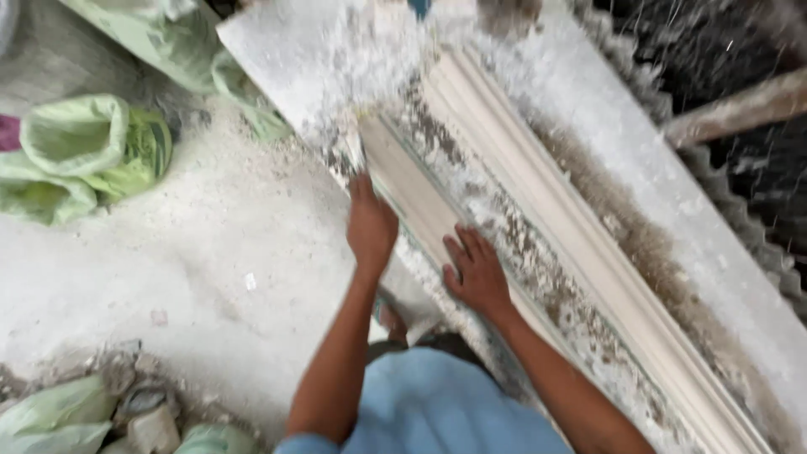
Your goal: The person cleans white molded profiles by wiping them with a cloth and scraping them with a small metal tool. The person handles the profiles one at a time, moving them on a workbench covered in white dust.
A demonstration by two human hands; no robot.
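Nearest the camera is the person's pale blue shirt [437,403], and both bare forearms reach up and away from it toward a long plaster moulding [538,202] that runs diagonally across a white, dust-caked workbench [277,42].

The right hand [477,271] lies flat on the near strip of the moulding, palm down, fingers spread apart and pointing up along its length; it grips nothing. The ridged, cream-coloured profile of the moulding rises just beyond and to the right of this hand.

The left hand [371,225] sits a little farther up the moulding, at its near edge. Its fingers are curled together around a small tool, seemingly a scraper [354,151], whose pale blade sticks out past the fingertips onto the moulding; the blur leaves the tool's exact kind unclear. White powder and crumbs lie thick on the moulding just beyond that blade, with brownish residue along the moulding's channels.

Left of the moulding, the floor [168,269] is covered in white dust. Pale green sacks [80,155] slump on it well away from the moulding, and more green sacks [59,416] with rubble lie near the lower left. Beyond the moulding, on its far right side, a dark corrugated surface [740,210] shows.
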